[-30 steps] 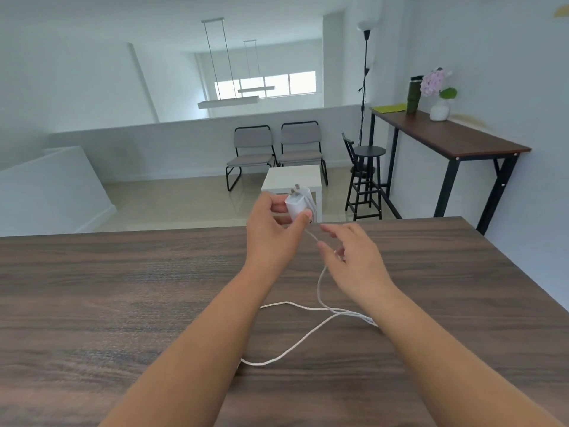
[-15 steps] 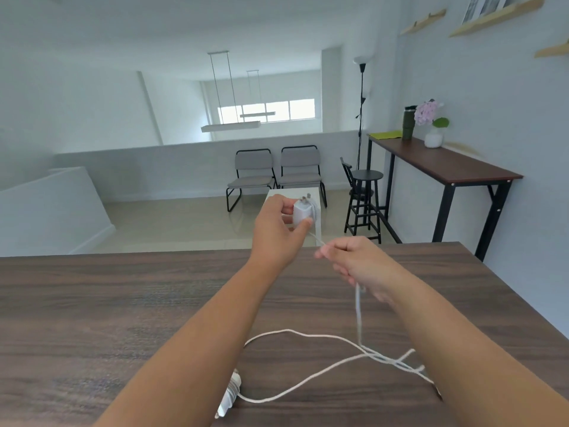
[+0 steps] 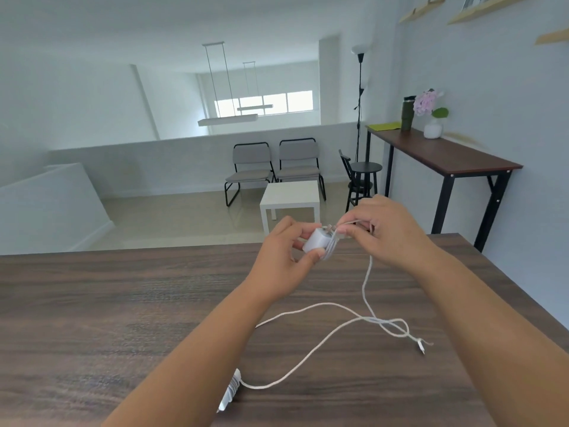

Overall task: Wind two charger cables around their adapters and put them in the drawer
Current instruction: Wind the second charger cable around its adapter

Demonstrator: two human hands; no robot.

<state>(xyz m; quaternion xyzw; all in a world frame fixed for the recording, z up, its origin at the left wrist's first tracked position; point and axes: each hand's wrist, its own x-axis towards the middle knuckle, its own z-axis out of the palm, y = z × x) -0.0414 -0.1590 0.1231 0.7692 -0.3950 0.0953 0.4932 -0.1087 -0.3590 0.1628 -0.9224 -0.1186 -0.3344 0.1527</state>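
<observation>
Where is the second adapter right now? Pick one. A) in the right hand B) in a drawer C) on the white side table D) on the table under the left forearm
D: the second adapter lies on the table, partly hidden by the left forearm, while the left hand holds the other adapter.

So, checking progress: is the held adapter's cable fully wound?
No. A few turns wrap the adapter; most cable trails loose on the table.
</observation>
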